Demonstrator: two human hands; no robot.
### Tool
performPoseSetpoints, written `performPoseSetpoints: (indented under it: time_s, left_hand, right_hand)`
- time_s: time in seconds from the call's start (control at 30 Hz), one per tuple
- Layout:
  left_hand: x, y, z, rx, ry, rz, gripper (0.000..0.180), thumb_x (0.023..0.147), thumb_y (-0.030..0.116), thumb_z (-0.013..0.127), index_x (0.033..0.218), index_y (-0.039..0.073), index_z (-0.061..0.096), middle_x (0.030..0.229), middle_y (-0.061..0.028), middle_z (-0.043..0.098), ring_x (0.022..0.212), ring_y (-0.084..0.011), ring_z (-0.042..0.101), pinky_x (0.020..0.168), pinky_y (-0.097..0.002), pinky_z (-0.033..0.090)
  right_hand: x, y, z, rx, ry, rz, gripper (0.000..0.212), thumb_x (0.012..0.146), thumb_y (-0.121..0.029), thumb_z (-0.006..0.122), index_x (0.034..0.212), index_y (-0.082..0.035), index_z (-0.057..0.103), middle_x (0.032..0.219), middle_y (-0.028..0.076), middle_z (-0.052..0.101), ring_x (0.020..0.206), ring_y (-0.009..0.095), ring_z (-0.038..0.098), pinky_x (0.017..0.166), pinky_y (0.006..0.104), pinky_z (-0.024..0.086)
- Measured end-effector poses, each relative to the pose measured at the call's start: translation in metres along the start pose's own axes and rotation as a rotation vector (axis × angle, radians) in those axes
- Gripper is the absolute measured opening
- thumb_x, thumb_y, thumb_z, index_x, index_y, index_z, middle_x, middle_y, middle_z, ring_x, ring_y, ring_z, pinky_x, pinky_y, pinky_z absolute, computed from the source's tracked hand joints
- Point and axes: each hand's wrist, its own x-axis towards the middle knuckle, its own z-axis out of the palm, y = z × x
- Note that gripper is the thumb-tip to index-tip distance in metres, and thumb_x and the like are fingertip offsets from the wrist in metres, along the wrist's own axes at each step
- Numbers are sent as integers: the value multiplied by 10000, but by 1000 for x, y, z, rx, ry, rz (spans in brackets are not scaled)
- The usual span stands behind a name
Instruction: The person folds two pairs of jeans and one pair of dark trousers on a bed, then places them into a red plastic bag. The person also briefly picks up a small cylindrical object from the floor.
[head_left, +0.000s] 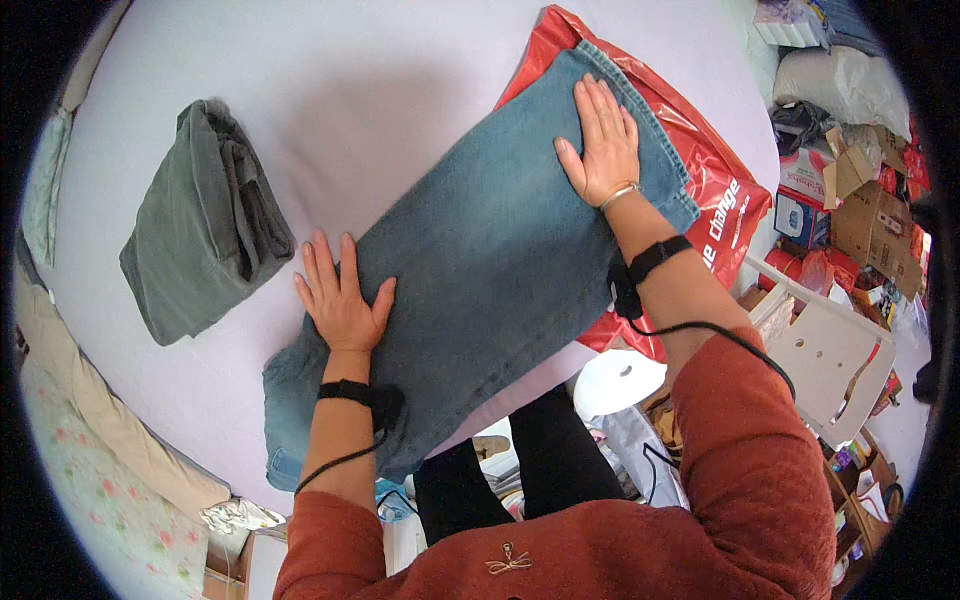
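A pair of blue jeans (480,240), folded lengthwise, lies slantwise across the pale bed. My right hand (603,143) rests flat on the jeans near the hemmed far end, fingers stretched out. Toward the other end, my left hand (345,296) lies spread at the edge of the denim, its fingers reaching over onto the sheet. Neither hand grips anything. Under the far right part of the jeans is a red plastic bag (715,175) with white print. Left of my left hand sits a folded dark grey-green garment (205,225).
The pale bed sheet (400,60) spreads beneath the clothes. Beyond its right edge stand a white plastic chair (815,350), cardboard boxes (875,230) and a stuffed translucent sack (845,85). A floral cloth (110,480) hangs at the lower left. Black cords run from my wristbands.
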Motion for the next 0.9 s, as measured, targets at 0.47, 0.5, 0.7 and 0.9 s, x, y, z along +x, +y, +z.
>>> performPoseSetpoints:
  time_s: [0.47, 0.5, 0.7, 0.9]
  left_hand:
    - [-115, 81, -91, -337, -151, 159, 513, 743, 230, 784, 1168, 44, 563, 1209, -188, 506, 1092, -396, 500, 947, -486, 410]
    - [-131, 87, -95, -336, -240, 131, 511, 734, 223, 786, 1161, 50, 563, 1179, -181, 505, 1072, -389, 500, 932, -483, 413]
    - [-164, 86, -85, -258, -204, 67, 449, 725, 153, 758, 1134, 62, 598, 1185, -151, 527, 1088, -365, 503, 911, -469, 418]
    - [-164, 75, -82, -306, -168, 108, 302, 781, 61, 691, 1056, 19, 574, 1143, -180, 570, 1023, -387, 542, 879, -449, 459]
  right_hand:
    - [-123, -2, -57, 463, 206, 1020, 276, 851, -209, 731, 975, 9, 617, 840, 114, 677, 780, 210, 671, 705, 329, 540]
    - [-132, -1, -56, 711, 148, 1233, 280, 895, -223, 711, 1010, 2, 590, 963, 90, 661, 767, 180, 675, 621, 289, 545]
    - [-106, 6, -58, 939, 167, 1469, 376, 857, -295, 741, 954, 44, 612, 775, 102, 634, 600, 176, 615, 518, 294, 503]
    - [-71, 6, -77, 972, 135, 1323, 241, 876, -271, 734, 843, -87, 581, 636, -6, 507, 523, 120, 493, 480, 287, 432]
